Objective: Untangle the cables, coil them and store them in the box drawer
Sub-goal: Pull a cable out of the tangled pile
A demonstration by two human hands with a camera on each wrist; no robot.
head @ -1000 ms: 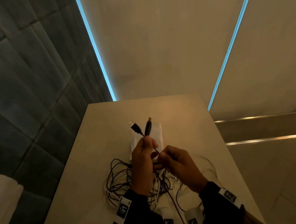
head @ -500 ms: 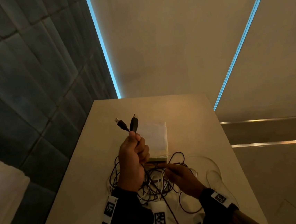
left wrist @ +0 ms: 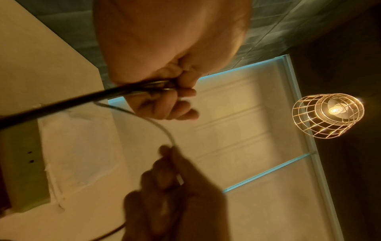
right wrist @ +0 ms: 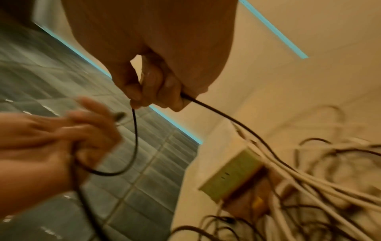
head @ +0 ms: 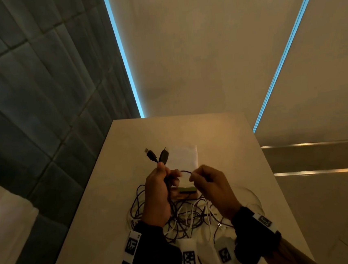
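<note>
The table (head: 103,202) has a smooth, matt, pale stone-like top. The black cable (right wrist: 135,135) looks like smooth, slightly glossy plastic; its plugs (head: 157,155) are dark matt plastic, one tipped with metal. The white cables (right wrist: 288,172) are smooth plastic. The box (head: 182,155) looks like matt white card. The wall tiles (head: 28,103) are grey with a dull sheen. The lamp cage (left wrist: 327,115) is thin metal wire.
</note>
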